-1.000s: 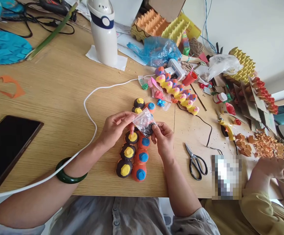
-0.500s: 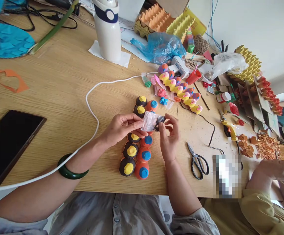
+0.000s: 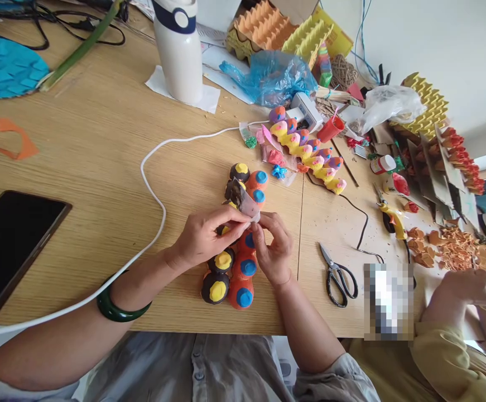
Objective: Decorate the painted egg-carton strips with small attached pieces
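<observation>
A small clear plastic bag (image 3: 249, 205) with something black at its far end is pinched between my two hands. My left hand (image 3: 207, 234) grips the bag's near edge with thumb and fingers, and my right hand (image 3: 274, 245) pinches the same edge from the right. Under the hands lie two rows of painted egg-carton cups: black cups with yellow tops (image 3: 221, 259) on the left, orange cups with blue tops (image 3: 241, 290) on the right. The hands and bag hide the middle of both rows. A dark green bangle (image 3: 121, 310) circles my left wrist.
Black-handled scissors (image 3: 338, 279) lie to the right, a phone (image 3: 17, 251) to the left. A white cable (image 3: 159, 206) crosses the table and my left forearm. Behind stand a white bottle (image 3: 179, 61) and yellow-pink painted cups (image 3: 305, 151). A co-worker's hand (image 3: 471, 290) is at far right.
The bag has turned so its black contents point away from me. My right hand has moved left from the black end to the near edge, beside my left hand.
</observation>
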A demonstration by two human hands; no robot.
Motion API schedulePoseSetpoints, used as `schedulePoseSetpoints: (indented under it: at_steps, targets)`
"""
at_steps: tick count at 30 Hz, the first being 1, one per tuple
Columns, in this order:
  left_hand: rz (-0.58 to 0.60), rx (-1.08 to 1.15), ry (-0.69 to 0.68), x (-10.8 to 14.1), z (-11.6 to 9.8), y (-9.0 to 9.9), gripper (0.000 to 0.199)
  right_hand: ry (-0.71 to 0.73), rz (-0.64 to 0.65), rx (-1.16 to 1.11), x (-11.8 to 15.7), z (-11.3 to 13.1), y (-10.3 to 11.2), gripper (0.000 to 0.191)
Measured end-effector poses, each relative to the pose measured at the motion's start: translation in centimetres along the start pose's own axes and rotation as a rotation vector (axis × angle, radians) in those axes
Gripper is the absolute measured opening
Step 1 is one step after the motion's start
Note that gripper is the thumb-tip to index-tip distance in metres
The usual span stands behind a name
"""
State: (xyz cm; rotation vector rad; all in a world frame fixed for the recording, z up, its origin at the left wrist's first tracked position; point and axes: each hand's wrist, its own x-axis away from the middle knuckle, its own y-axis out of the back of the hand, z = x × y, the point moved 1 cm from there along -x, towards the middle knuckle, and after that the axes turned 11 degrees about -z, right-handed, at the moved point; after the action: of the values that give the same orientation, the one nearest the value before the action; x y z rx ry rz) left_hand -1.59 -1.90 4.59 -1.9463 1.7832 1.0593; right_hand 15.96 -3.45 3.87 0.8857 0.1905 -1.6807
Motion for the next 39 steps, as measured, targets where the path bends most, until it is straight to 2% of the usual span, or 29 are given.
schedulePoseSetpoints:
  at_steps: [3, 7, 10, 16, 24, 27, 30, 34, 39]
  targets:
    - [0.04, -0.065, -0.066, 0.2, -0.1, 0.0, 0.01, -0.038, 0.008, -0.004, 0.2, 0.1, 0.0, 0.013]
    - [0.088, -0.11, 0.021, 0.2, -0.3, 0.0, 0.015, -0.113, 0.017, 0.027, 0.4, 0.1, 0.0, 0.018]
    - [0.046, -0.136, 0.048, 0.1, -0.5, 0.0, 0.016, -0.141, -0.027, 0.099, 0.2, 0.0, 0.3, 0.016]
    - [0.01, -0.164, -0.08, -0.1, -0.9, 0.0, 0.013, -0.147, -0.011, 0.055, 0.0, -0.1, 0.3, 0.01]
    - [0.003, -0.367, -0.099, -0.3, -1.1, 0.0, 0.01, -0.006, 0.033, 0.007, -0.1, -0.2, -0.1, 0.009]
    - [-0.028, -0.453, -0.155, -0.2, -1.0, 0.0, 0.011, -0.03, 0.032, 0.047, -0.3, 0.0, 0.1, 0.012]
    - [-0.036, -0.532, -0.212, -0.1, -1.1, -0.1, 0.015, -0.088, -0.038, 0.069, -0.3, 0.0, 0.1, 0.014]
    - [-0.057, -0.468, -0.189, 0.2, -1.1, -0.3, 0.015, -0.104, -0.044, 0.052, -0.1, 0.0, -0.2, 0.02]
    - [-0.007, -0.328, -0.092, 0.4, -0.7, -0.5, 0.025, -0.11, -0.019, 0.014, 0.0, -0.1, -0.3, 0.008]
